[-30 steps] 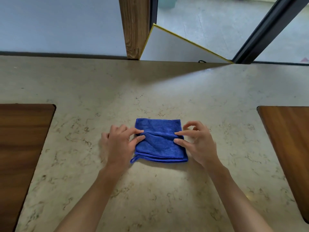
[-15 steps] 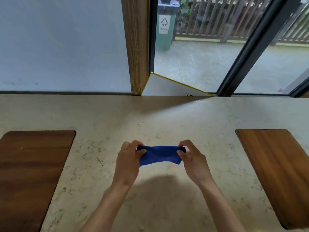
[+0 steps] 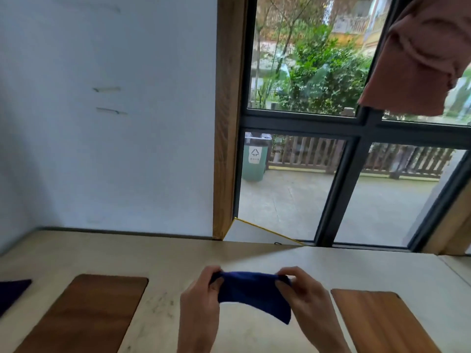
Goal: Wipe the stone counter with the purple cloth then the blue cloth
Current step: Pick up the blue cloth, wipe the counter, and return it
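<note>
I hold the folded blue cloth [image 3: 251, 293] up off the beige stone counter [image 3: 163, 256] with both hands. My left hand [image 3: 201, 299] pinches its left top corner and my right hand [image 3: 303, 294] pinches its right top corner. The cloth hangs between them, its lower right corner drooping. A dark purple cloth [image 3: 11, 293] lies on the counter at the far left edge of view, partly cut off.
Two wooden panels are set into the counter, one left [image 3: 84, 314] and one right [image 3: 382, 322]. A white wall [image 3: 107, 123] and a wooden post [image 3: 226, 118] stand behind, with a window [image 3: 331, 174] on the right. A pinkish fabric [image 3: 420, 54] hangs at top right.
The blue cloth lay flat on the counter, then both hands lifted it by its corners. The view has tilted upward, showing the window, and the purple cloth has come into view.
</note>
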The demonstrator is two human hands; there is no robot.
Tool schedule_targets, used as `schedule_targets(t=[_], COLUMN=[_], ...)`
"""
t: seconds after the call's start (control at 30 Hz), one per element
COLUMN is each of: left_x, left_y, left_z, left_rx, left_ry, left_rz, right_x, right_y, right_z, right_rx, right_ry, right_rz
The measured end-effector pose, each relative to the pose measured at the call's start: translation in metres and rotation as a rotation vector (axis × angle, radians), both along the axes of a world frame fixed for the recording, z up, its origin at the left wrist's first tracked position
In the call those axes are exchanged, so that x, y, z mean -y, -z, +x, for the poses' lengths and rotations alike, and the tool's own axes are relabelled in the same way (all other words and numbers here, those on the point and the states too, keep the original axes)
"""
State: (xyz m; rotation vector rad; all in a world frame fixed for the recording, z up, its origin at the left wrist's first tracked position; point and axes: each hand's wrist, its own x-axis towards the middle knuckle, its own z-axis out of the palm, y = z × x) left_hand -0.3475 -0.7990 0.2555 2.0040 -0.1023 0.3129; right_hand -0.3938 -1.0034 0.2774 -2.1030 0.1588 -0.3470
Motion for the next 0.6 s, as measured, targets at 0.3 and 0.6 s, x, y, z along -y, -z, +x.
schedule_targets(t=[0.3, 0.6], left_x=[-0.052, -0.144], left_y=[-0.106, -0.112], left_z=[-0.028, -0.066], left_rx=[-0.074, -0.066], left_ry=[0.054, -0.137], left_rz=[-0.246, -0.381], right_x=[-0.032, -0.121], right_y=[-0.098, -0.094], right_z=[0.002, 0.017], right_rx=[0.155, 0.218], right_ry=[-0.185, -0.384], right_rz=[0.070, 0.130])
